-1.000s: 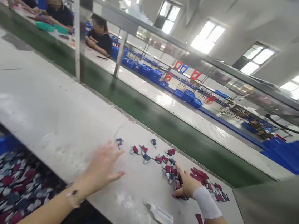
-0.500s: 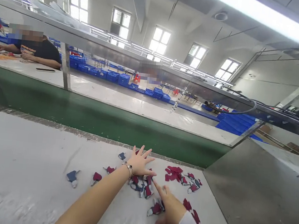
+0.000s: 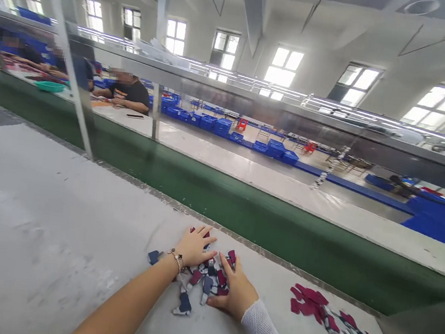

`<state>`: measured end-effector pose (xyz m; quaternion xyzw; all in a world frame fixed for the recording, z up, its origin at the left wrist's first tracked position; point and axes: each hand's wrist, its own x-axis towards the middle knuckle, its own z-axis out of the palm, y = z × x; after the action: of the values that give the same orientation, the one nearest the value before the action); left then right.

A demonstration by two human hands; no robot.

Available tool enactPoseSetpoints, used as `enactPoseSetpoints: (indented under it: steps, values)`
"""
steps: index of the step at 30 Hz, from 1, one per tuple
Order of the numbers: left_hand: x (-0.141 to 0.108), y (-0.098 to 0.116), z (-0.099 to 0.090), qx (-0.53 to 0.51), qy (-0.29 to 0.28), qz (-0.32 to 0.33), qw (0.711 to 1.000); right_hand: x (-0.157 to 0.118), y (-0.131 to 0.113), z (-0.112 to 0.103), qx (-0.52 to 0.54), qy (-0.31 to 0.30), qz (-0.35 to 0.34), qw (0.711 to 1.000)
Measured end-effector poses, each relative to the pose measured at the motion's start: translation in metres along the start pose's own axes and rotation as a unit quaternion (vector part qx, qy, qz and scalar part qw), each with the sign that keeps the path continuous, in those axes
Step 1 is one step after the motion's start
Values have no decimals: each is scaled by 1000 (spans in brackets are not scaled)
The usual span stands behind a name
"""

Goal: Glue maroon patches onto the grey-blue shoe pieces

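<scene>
Small flat cut pieces [image 3: 208,286], maroon and dark blue with whitish parts, lie in a loose pile between my two hands. My left hand [image 3: 194,247], with a bracelet at the wrist, rests palm down on the pile's far left side, fingers spread. Some pieces are partly hidden beneath it. Against the pile's right side is my right hand [image 3: 237,292], thumb and fingers apart and curved around the edge pieces. A white knitted cuff [image 3: 262,327] covers that wrist. One dark blue piece [image 3: 154,257] lies left of my left wrist; another blue piece [image 3: 182,304] is nearer me.
A second group of maroon pieces [image 3: 309,301] and mixed pieces lies to the right on the white table [image 3: 58,234]. Along the back runs a green panel [image 3: 210,203] with a metal frame above. Several people sit across at far left, near a green basin [image 3: 49,86].
The view has turned left. Pieces that were spread around my left arm and right hand are now closer together between my hands. My right hand has come in against the pile.
</scene>
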<state>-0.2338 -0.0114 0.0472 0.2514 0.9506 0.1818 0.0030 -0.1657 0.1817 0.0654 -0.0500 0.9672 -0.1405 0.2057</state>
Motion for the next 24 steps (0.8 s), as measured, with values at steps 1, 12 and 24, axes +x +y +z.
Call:
enactPoseSetpoints:
  steps: [1, 12, 24]
  values:
    - [-11, -9, -4, 4, 13, -22, 1000, 7, -13, 2, -10, -3, -20, 1000]
    - [-151, -113, -52, 34, 136, -282, 949, 44, -190, 34, -126, -52, -185, 973]
    - [-469, -131, -71, 59, 215, -620, 753, -74, -381, 125, -119, -174, -419, 883]
